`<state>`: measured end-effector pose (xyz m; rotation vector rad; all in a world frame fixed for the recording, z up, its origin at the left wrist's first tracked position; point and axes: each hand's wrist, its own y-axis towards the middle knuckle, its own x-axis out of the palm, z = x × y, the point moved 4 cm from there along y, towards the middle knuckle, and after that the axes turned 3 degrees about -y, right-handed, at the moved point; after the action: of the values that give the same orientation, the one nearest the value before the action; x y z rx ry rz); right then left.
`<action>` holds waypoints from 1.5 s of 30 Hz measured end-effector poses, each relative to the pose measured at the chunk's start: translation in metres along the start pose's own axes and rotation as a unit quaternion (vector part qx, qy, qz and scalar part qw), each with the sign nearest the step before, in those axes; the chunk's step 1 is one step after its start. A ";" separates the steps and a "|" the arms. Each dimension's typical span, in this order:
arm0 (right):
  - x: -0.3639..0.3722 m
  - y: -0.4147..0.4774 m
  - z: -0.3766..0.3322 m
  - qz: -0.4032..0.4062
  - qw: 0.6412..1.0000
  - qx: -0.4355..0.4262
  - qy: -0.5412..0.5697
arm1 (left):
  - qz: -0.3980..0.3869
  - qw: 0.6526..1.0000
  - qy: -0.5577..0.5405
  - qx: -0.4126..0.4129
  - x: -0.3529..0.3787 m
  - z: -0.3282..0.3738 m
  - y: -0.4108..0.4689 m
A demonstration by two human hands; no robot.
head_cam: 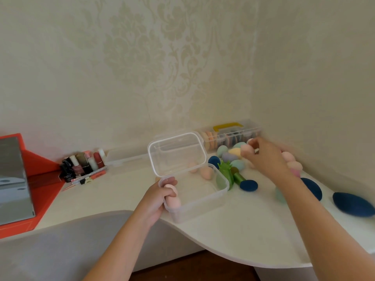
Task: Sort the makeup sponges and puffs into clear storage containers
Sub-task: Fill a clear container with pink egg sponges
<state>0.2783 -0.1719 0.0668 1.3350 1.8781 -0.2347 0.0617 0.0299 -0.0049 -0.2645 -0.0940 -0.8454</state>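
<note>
Sponges (231,157) in mixed colours sit heaped at the back of the counter (243,230), just before a case (229,134) with a yellow handle that already holds flat puffs (211,138). The right grip (263,157) pinches a pink sponge (246,150) above that heap; the view is blurred there, so how firm the pinch is I cannot tell. The left grip (160,196) is curled over the near-left corner of the clear box (194,209), fingers inside the rim beside two pink ones (172,197) already dropped in.

Risks, as I judge them:
- The lid (176,154) stands upright on the far side, between heap and box. A low carry could clip it and swing it down on the opening.
- The box's near corner sits right at the counter's curved edge. A tug from the left grip, or a letting go, could tip it off.
- Soft, egg-shaped foam bounces. Dropped from height, the pink sponge may hop out and roll.
- A light pinch on squashy foam may slip mid-carry.
- The right forearm passes over dark blue sponges (248,185) and could nudge them toward the edge.
</note>
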 end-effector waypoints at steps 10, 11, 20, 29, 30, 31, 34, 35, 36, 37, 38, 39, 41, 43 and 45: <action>0.048 -0.051 -0.102 -0.342 0.919 -0.169 0.099 | 0.003 1.000 -0.009 0.000 0.000 0.000 0.000; 0.057 -0.051 -0.105 -0.353 0.917 -0.172 0.077 | 0.004 1.000 -0.007 -0.001 0.000 0.000 0.000; 0.090 -0.061 -0.113 -0.576 0.798 -0.158 0.084 | 0.007 1.000 -0.002 -0.015 -0.004 -0.003 0.006; 0.107 -0.061 -0.112 -0.591 0.791 -0.135 0.082 | 0.024 1.000 0.008 -0.007 -0.004 -0.002 0.004; 0.108 -0.062 -0.111 -0.583 0.797 -0.137 0.084 | 0.024 1.000 0.009 -0.006 -0.004 -0.001 0.004; 0.109 -0.062 -0.111 -0.572 0.804 -0.143 0.083 | 0.024 1.000 0.009 -0.006 -0.004 -0.001 0.004; 0.111 -0.065 -0.111 -0.534 0.825 -0.175 0.058 | 0.022 1.000 0.008 -0.006 -0.004 -0.001 0.004; 0.111 -0.068 -0.112 -0.521 0.832 -0.186 0.045 | 0.023 1.000 0.006 -0.006 -0.004 -0.001 0.004; 0.110 -0.070 -0.114 -0.508 0.837 -0.200 0.031 | 0.026 1.000 0.003 -0.006 -0.004 -0.001 0.003; 0.111 -0.072 -0.115 -0.495 0.843 -0.212 0.019 | 0.028 1.000 -0.002 -0.007 -0.004 -0.001 0.003; 0.111 -0.074 -0.117 -0.481 0.848 -0.224 0.007 | 0.028 1.000 -0.006 -0.008 -0.003 -0.001 0.003; 0.111 -0.075 -0.118 -0.472 0.851 -0.232 -0.004 | 0.026 1.000 -0.008 -0.009 -0.004 -0.001 0.003; 0.112 -0.077 -0.120 -0.457 0.855 -0.244 -0.030 | 0.017 1.000 -0.002 -0.014 -0.004 -0.001 0.002; 0.111 -0.079 -0.124 -0.432 0.860 -0.265 -0.062 | 0.013 1.000 0.005 -0.021 -0.004 -0.002 0.002; 0.111 -0.081 -0.129 -0.404 0.864 -0.284 -0.099 | 0.014 1.000 0.009 -0.022 -0.005 -0.003 0.003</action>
<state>0.1315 -0.0549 0.0516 0.0795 2.0075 -0.1992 0.0602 0.0346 -0.0089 -0.2999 -0.0552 -0.8232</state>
